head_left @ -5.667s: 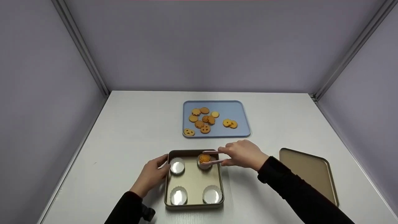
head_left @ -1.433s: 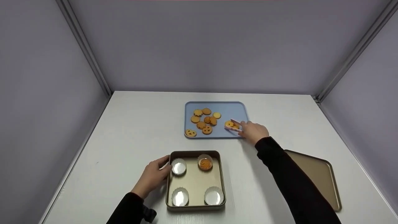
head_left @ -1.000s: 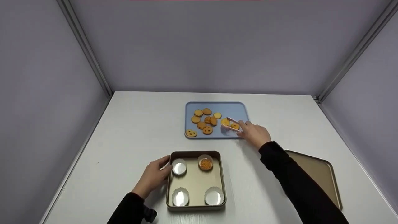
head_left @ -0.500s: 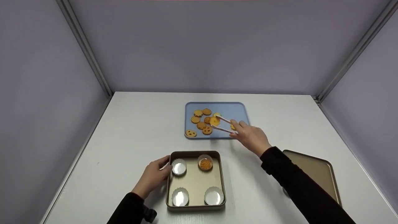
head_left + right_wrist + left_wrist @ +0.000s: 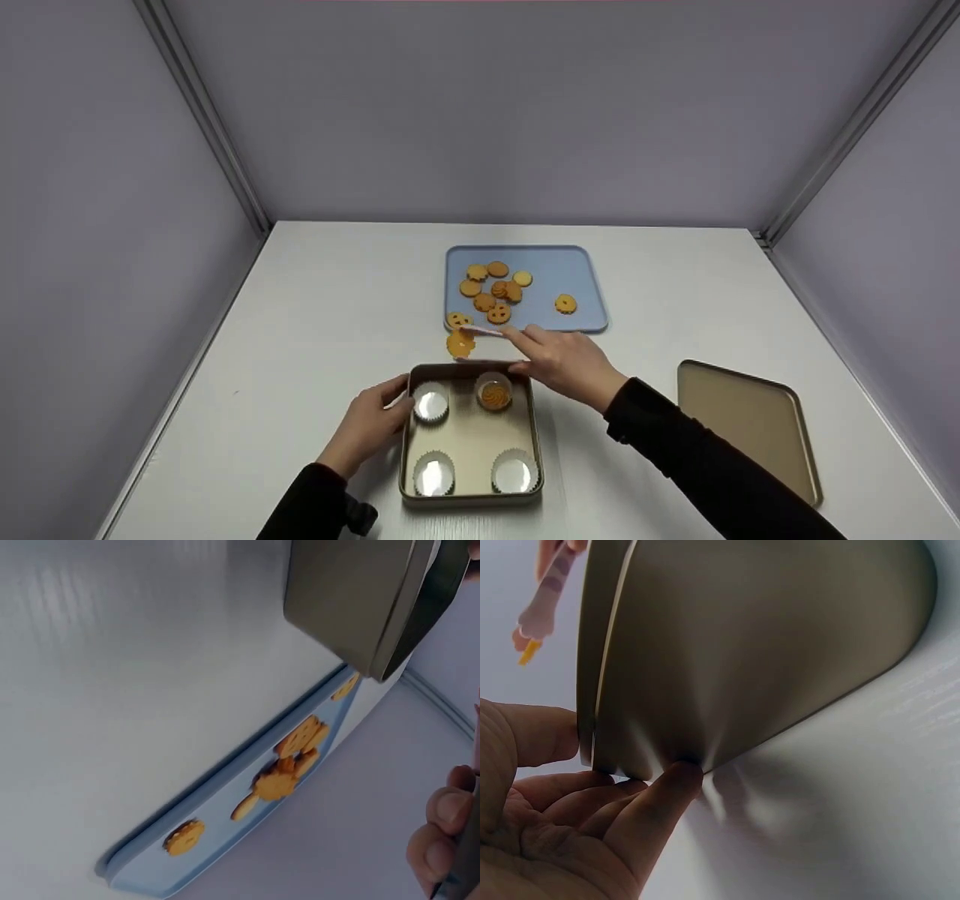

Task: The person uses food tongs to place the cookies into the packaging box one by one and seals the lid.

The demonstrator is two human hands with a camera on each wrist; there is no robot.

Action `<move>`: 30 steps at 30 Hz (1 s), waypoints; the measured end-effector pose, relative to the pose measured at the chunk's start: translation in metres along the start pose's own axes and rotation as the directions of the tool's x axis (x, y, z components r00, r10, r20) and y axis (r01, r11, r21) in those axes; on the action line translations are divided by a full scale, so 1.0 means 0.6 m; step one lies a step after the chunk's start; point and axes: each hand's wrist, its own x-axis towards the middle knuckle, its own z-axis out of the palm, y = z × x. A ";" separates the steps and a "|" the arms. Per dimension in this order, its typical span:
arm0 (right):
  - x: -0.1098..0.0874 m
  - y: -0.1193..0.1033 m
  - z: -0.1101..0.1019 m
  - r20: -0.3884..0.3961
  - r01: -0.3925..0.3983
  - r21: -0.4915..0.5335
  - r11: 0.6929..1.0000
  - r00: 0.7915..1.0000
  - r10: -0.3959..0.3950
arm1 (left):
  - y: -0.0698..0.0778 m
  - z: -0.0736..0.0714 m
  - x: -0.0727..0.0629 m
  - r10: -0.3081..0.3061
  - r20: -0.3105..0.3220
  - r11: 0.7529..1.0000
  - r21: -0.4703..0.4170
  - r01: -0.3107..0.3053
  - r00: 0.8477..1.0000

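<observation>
My right hand (image 5: 566,364) holds pink tongs (image 5: 484,330) above the far edge of a rectangular tin (image 5: 471,431). A flower-shaped cookie (image 5: 460,345) sits between the tongs' tips. Seen from the left wrist, the tongs (image 5: 544,604) end in a paw-shaped tip, with a yellow bit of the cookie (image 5: 529,652) showing below. My left hand (image 5: 367,424) grips the tin's left side near its far corner, thumb and fingers against wall and rim. Inside the tin stand several fluted cups, one near each corner. A swirled orange cookie (image 5: 494,396) lies in the far right cup.
Behind the tin lies a blue tray (image 5: 555,262) with several cookies, most on its left half. One flower-shaped cookie (image 5: 565,304) lies alone on the tray's right. A flat gold lid (image 5: 750,424) rests on the table at the right.
The swirled cookie has gone into the far right cup. The tongs went to the tray, took one flower-shaped cookie from the right-hand pair, and carried it left and nearer, over the tin's far edge.
</observation>
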 end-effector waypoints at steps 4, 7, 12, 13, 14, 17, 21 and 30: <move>0.005 -0.022 0.005 0.026 0.056 -0.001 0.998 0.998 -0.056 | 0.001 0.000 0.001 0.002 -0.006 1.000 0.006 -0.002 1.000; 0.007 -0.034 0.009 0.073 0.077 -0.017 0.997 0.994 -0.076 | 0.001 0.000 0.002 -0.002 -0.002 1.000 0.005 0.002 1.000; 0.011 -0.050 0.014 0.142 0.080 -0.005 0.997 0.987 -0.078 | 0.000 0.000 0.005 0.002 -0.002 1.000 0.018 -0.002 1.000; 0.011 -0.053 0.015 0.152 0.081 0.001 0.997 0.985 -0.080 | 0.000 0.000 0.006 0.004 -0.003 1.000 0.022 -0.004 1.000; 0.012 -0.055 0.016 0.162 0.083 0.005 0.997 0.983 -0.083 | 0.000 0.000 0.006 0.005 -0.004 1.000 0.024 -0.005 1.000; 0.013 -0.062 0.020 0.186 0.100 0.008 0.995 0.977 -0.099 | 0.000 0.000 0.006 0.003 -0.006 1.000 0.024 -0.003 1.000; 0.018 -0.070 0.023 0.224 0.105 0.013 0.994 0.969 -0.105 | 0.002 0.000 0.004 -0.001 0.005 1.000 0.011 0.001 1.000; 0.028 -0.081 0.031 0.293 0.072 0.004 0.997 0.954 -0.070 | 0.002 0.002 0.003 0.004 0.002 1.000 -0.010 -0.004 1.000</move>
